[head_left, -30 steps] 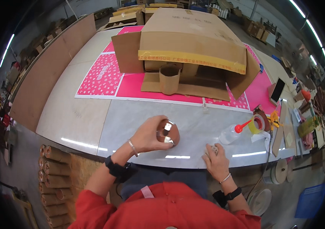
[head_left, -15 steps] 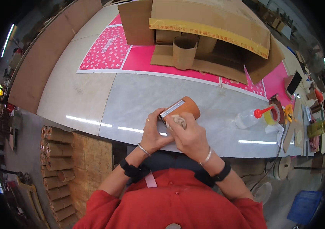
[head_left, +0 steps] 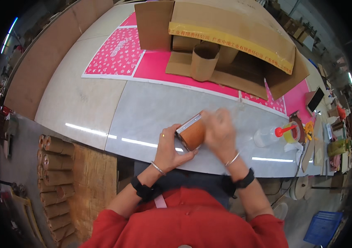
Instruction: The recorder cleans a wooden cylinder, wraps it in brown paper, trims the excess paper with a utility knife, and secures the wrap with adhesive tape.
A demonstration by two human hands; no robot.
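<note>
My left hand [head_left: 170, 149] is closed around a short brown cylinder [head_left: 193, 134] with a silvery strip [head_left: 189, 125] along its side. The cylinder is tilted just above the grey tabletop [head_left: 143, 111]. At its far right end is my right hand [head_left: 220, 130], curled and smeared by motion. A pale crumpled cloth shows in that hand in the earlier frame; now blur and the fingers hide it, and it lies nowhere on the table.
A large open cardboard box [head_left: 229, 37] stands at the back, with a brown cardboard tube [head_left: 204, 62] at its opening. To the right are a clear bottle with red nozzle [head_left: 267, 136], tape rolls [head_left: 294, 131] and a phone [head_left: 314, 100]. Several brown rolls [head_left: 58, 161] are stacked lower left.
My right hand has moved from the cylinder's near face to its far right end, uncovering the brown surface. The cylinder has turned in my left hand. The view has shifted slightly.
</note>
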